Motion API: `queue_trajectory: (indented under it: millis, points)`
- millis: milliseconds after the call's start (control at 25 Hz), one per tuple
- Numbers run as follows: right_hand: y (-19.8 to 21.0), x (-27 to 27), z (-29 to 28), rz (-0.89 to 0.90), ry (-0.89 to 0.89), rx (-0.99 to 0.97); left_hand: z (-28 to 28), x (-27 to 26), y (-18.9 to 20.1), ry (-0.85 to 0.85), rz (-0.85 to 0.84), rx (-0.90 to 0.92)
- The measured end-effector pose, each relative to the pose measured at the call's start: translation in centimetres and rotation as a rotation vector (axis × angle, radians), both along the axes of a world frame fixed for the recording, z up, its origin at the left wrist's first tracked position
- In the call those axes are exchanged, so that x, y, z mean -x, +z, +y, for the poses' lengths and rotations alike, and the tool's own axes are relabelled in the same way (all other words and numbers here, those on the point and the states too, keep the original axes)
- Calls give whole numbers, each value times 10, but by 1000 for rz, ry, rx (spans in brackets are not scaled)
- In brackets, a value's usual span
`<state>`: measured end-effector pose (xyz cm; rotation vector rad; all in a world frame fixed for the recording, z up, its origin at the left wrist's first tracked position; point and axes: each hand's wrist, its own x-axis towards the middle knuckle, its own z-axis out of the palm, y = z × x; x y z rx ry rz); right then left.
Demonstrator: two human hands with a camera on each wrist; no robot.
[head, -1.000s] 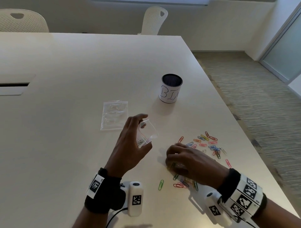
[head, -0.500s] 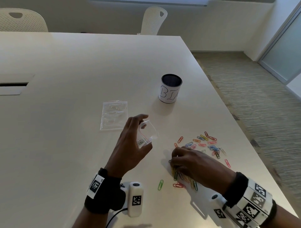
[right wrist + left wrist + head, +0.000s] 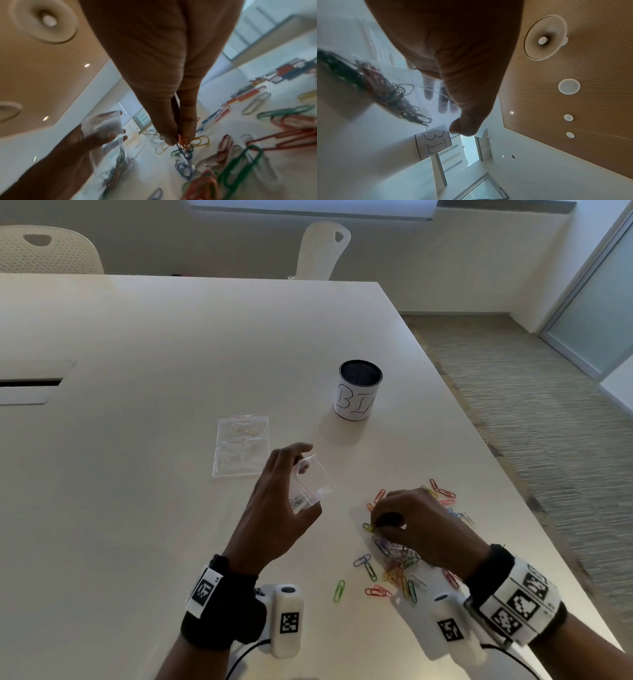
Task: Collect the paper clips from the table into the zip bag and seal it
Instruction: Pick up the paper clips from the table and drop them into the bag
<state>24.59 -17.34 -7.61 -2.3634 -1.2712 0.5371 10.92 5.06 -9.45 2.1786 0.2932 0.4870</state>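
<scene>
My left hand (image 3: pixel 291 491) holds a small clear zip bag (image 3: pixel 313 486) up off the table, its mouth open toward the right; several paper clips (image 3: pixel 397 100) lie in its bottom. My right hand (image 3: pixel 387 522) hovers just above the table and pinches a small bunch of coloured paper clips (image 3: pixel 184 143) between thumb and fingertips. Several more coloured paper clips (image 3: pixel 394 573) lie scattered on the table under and around that hand, and others (image 3: pixel 443 494) lie beyond it. The zip bag (image 3: pixel 106 129) also shows in the right wrist view, left of the pinching fingers.
A second clear bag (image 3: pixel 241 445) lies flat on the table behind my left hand. A white-wrapped mesh cup (image 3: pixel 358 390) stands further back. The table's right edge (image 3: pixel 513 508) runs close to the clips. Two chairs (image 3: pixel 323 251) stand at the far side.
My right hand has gathered clips, closed its fingertips on a bunch and lifted slightly toward the bag. The left hand and its bag have stayed where they were.
</scene>
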Motion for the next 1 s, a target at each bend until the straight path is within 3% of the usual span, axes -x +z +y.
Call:
queue_trajectory:
  millis: [200,400,600,800,1000]
  points:
    - [16,-5,2,392,-306,-347,0,-1,0,-2,1,-6]
    - [45,9,27,578,-337,-627,0,-2,-3,-15,5,-5]
    - [54,23,62,420,-317,-738,0,-3,-3,-11,20,-23]
    - [49,28,74,122,-172,-604,-1,-2,1,0,25,-15]
    - [54,25,70,67,-94,-528,-2,-1,2,-4,17,4]
